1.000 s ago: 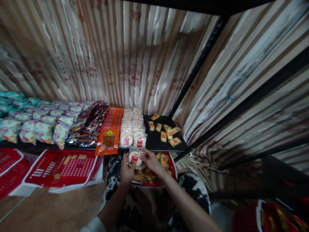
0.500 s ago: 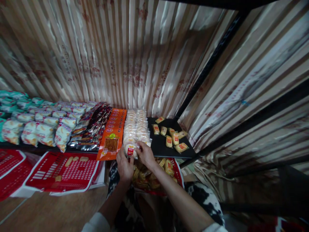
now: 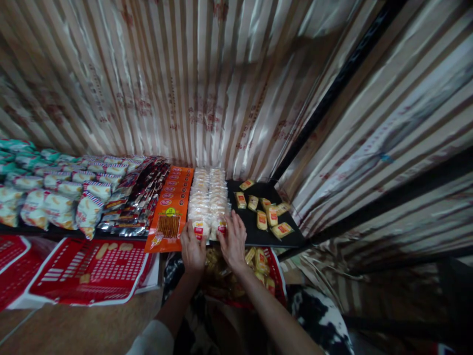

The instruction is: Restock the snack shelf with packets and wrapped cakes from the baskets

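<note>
Two rows of clear-wrapped white round crackers (image 3: 199,190) run back across the black shelf, with red labels showing on the front packs. My left hand (image 3: 193,251) rests at the front left of these rows, its fingers against the front pack (image 3: 199,230) of the left row. At the right row, my right hand (image 3: 233,241) lies with fingers stretched out along the side, its thumb by the front pack (image 3: 221,228). Neither hand is wrapped round a pack. Left of the rows lies an orange snack bag (image 3: 169,212) with brown sticks pictured on it.
Several yellow-wrapped snacks (image 3: 271,215) lie scattered on the black shelf (image 3: 251,237). Below my arms sits a red basket (image 3: 278,271) of similar packs. Dark sachets (image 3: 136,197) and white bags (image 3: 61,209) fill the left. Another red basket (image 3: 99,268) stands below; a black post (image 3: 325,103) rises right.
My right hand has moved from the left row's front pack to the right side of the right row, and its fingers have spread. My left hand stays by the left row. The view shifted slightly.
</note>
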### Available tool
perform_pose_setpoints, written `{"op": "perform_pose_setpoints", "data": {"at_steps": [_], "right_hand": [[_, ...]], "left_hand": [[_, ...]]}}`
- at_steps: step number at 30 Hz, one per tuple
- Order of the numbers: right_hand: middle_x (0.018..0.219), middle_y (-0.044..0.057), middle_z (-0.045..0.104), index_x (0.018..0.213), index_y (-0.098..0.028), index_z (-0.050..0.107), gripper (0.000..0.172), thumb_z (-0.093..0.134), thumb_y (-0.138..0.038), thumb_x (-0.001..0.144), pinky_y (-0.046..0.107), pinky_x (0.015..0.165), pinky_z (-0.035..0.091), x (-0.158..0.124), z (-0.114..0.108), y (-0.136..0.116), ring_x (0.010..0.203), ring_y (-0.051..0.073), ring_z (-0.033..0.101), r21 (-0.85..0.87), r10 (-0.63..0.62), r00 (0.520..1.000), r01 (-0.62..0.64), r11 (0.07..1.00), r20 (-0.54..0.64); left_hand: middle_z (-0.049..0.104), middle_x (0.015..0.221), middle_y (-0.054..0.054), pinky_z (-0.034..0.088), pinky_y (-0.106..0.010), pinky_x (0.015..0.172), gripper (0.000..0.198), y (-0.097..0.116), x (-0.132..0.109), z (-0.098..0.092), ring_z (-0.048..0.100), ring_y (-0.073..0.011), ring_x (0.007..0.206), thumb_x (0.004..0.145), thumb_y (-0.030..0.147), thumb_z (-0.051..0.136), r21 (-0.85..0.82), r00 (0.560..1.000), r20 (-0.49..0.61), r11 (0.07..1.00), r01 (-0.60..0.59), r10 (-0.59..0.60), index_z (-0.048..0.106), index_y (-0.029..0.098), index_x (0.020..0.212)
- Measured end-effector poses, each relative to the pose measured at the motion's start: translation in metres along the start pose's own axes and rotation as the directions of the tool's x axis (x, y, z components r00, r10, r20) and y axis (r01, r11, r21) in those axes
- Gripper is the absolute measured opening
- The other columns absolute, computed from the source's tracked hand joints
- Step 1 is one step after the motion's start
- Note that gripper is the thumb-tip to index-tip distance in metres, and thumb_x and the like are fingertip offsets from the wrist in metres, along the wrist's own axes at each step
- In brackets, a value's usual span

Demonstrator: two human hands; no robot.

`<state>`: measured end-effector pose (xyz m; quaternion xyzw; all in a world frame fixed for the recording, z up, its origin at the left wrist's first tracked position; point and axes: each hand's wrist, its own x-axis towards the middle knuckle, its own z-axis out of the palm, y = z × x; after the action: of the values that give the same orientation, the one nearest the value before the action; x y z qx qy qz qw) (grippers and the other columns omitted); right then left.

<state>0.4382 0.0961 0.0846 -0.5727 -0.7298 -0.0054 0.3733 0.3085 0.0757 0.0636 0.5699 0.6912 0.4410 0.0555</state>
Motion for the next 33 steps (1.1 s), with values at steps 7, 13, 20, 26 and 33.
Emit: {"op": "perform_pose_setpoints", "data": {"at_steps": [7, 13, 20, 26, 33], "right_hand": [[0.146, 0.017, 0.028, 0.143, -0.017, 0.022, 0.066, 0.04, -0.048, 0.088, 0.049, 0.1, 0.033, -0.023, 0.028, 0.029, 0.133, 0.03, 0.026, -0.02, 0.119, 0.99, -0.118, 0.993, 0.078], [0.139, 0.015, 0.041, 0.142, -0.014, 0.023, 0.064, 0.038, -0.046, 0.089, 0.046, 0.101, 0.032, -0.023, 0.034, 0.027, 0.126, 0.028, 0.038, -0.001, 0.136, 0.986, -0.136, 0.991, 0.093], [0.133, 0.014, 0.048, 0.14, -0.015, 0.03, 0.06, 0.039, -0.042, 0.087, 0.045, 0.099, 0.036, -0.017, 0.027, 0.027, 0.123, 0.027, 0.043, 0.09, 0.11, 0.991, -0.117, 0.989, 0.079], [0.128, 0.015, 0.053, 0.137, -0.015, 0.035, 0.057, 0.04, -0.041, 0.087, 0.045, 0.096, 0.04, -0.017, 0.027, 0.034, 0.12, 0.026, 0.047, 0.107, 0.071, 0.996, -0.076, 0.991, 0.051], [0.136, 0.015, 0.046, 0.138, -0.014, 0.034, 0.057, 0.038, -0.042, 0.088, 0.047, 0.101, 0.036, -0.02, 0.03, 0.032, 0.128, 0.027, 0.039, 0.107, 0.083, 0.996, -0.086, 0.991, 0.036]], "left_hand": [[0.038, 0.131, -0.019, 0.037, -0.048, 0.101, 0.053, 0.0, 0.004, 0.003, 0.037, -0.0302, 0.125, 0.087, 0.027, 0.045, -0.028, 0.997, 0.083, 1.0, -0.007, 0.009, 0.03, 0.013, 0.135], [0.036, 0.133, -0.02, 0.036, -0.049, 0.102, 0.054, -0.001, 0.004, 0.006, 0.033, -0.0299, 0.129, 0.085, 0.022, 0.045, -0.01, 0.995, 0.104, 1.0, -0.003, 0.004, 0.029, 0.012, 0.136], [0.038, 0.132, -0.024, 0.034, -0.046, 0.104, 0.054, -0.004, 0.007, 0.005, 0.034, -0.0298, 0.129, 0.082, 0.019, 0.047, 0.029, 0.99, 0.142, 0.999, -0.028, 0.023, 0.032, 0.004, 0.132], [0.037, 0.133, -0.024, 0.032, -0.046, 0.105, 0.054, -0.003, 0.007, 0.003, 0.033, -0.0307, 0.129, 0.083, 0.023, 0.045, 0.025, 0.985, 0.168, 0.999, -0.028, 0.023, 0.032, 0.003, 0.132], [0.037, 0.137, -0.02, 0.035, -0.042, 0.104, 0.057, -0.002, 0.004, -0.006, 0.034, -0.0271, 0.13, 0.084, 0.026, 0.046, 0.046, 0.979, 0.205, 0.999, -0.001, -0.009, 0.03, 0.008, 0.135]]}}
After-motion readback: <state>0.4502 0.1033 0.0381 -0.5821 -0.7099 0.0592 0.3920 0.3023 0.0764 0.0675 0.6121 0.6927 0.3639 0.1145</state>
